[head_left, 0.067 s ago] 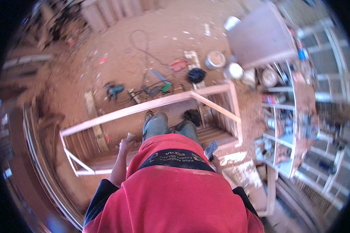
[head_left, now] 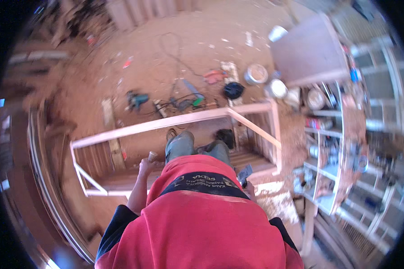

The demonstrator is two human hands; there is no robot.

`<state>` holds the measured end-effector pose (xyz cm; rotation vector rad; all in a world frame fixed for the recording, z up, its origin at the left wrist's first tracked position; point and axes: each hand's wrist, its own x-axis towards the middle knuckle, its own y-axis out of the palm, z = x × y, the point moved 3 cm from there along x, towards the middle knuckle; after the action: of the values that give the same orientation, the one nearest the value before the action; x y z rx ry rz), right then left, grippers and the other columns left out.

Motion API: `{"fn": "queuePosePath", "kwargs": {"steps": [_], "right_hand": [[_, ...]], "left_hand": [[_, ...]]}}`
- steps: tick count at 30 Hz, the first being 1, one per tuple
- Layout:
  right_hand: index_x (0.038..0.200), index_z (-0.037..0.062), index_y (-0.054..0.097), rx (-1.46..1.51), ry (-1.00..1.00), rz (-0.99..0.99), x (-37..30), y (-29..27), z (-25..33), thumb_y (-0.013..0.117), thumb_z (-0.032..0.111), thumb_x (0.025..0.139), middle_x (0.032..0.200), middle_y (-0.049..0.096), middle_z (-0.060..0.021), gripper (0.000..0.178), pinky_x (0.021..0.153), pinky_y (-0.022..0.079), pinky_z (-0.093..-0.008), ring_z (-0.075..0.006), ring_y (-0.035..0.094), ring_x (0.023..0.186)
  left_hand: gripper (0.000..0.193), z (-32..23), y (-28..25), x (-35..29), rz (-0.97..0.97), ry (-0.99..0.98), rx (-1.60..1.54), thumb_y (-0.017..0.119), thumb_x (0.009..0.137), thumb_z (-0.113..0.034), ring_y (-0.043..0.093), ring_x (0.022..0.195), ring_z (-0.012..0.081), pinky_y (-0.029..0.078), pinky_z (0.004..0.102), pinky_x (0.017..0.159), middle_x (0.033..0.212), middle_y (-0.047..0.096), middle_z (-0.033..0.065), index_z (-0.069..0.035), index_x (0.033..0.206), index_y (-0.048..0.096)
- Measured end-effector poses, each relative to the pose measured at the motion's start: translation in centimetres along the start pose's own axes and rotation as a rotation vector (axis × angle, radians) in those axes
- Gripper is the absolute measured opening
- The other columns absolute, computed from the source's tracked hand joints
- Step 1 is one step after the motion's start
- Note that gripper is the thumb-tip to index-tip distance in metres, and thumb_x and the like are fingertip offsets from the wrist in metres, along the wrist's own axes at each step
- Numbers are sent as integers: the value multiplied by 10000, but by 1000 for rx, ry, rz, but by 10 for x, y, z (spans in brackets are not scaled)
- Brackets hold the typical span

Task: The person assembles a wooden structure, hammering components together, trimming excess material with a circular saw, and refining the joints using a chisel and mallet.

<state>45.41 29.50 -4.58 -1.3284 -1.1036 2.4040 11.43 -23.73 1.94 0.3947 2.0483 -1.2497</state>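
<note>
My left hand (head_left: pixel 145 169) is closed round a small pale cylinder (head_left: pixel 152 156), cup-like in shape, beside my left thigh. On the other side, my right hand (head_left: pixel 250 189) grips a putty knife (head_left: pixel 245 172) by its dark handle, its flat grey blade pointing away from me. Part of that hand is hidden by my red shirt. A long wooden frame (head_left: pixel 161 122) with pale edges and slatted sides lies around my legs, and a diagonal brace (head_left: pixel 256 128) crosses its right end. Both hands appear above the near part of this frame; whether either touches it I cannot tell.
Beyond the frame lie a green power tool (head_left: pixel 138 99), tangled cords and a black bag (head_left: pixel 233 90). Buckets (head_left: pixel 256 74) stand near a large board (head_left: pixel 309 51). Cluttered shelves (head_left: pixel 325 168) line the right; long timber (head_left: pixel 38 161) runs along the left.
The view has shifted slightly, so the floor and tools sit a little lower and further right in the picture. Both hands keep their holds, with hardly any movement.
</note>
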Motion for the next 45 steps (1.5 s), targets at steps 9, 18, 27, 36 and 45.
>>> {"fn": "queuePosePath", "kwargs": {"steps": [9, 18, 27, 36, 45], "right_hand": [[1011, 10, 630, -131, -253, 129, 23, 16, 235, 739, 233, 770, 864, 684, -174, 346, 722, 543, -456, -335, 684, 832], [969, -11, 606, -303, -692, 278, 31, 94, 531, 670, 145, 775, 770, 638, -118, 257, 629, 501, -424, -242, 647, 690], [928, 32, 557, -432, -734, 601, 22, 234, 749, 634, 98, 813, 658, 582, -79, 154, 492, 491, -378, -208, 592, 512], [1006, 53, 540, -453, -837, 730, 0, 388, 912, 626, 69, 852, 647, 559, -46, 177, 396, 457, -326, -150, 547, 432], [1057, 34, 553, -337, -775, 738, -56, 498, 1047, 649, 134, 868, 664, 580, -75, 234, 450, 486, -345, -174, 600, 488]], "left_hand": [[710, 208, -46, -60, -169, -348, -279, 838, 694, -456, 656, 1093, 438, 541, 482, 929, 1154, 671, 299, 57, 1137, 627], [622, 379, -77, -119, -409, -666, -656, 822, 698, -438, 701, 1009, 371, 554, 480, 893, 1027, 720, 238, -32, 1145, 673], [372, 385, -159, -122, -955, -698, -980, 737, 833, -322, 680, 984, 428, 539, 499, 831, 990, 711, 235, -44, 1059, 637], [277, 475, -343, -27, -996, -395, -906, 726, 837, -239, 704, 853, 352, 535, 440, 768, 869, 701, 200, -30, 997, 642], [285, 607, -622, 205, -910, -39, -818, 747, 831, -218, 648, 801, 182, 516, 341, 760, 863, 695, 114, -21, 1022, 669]]}}
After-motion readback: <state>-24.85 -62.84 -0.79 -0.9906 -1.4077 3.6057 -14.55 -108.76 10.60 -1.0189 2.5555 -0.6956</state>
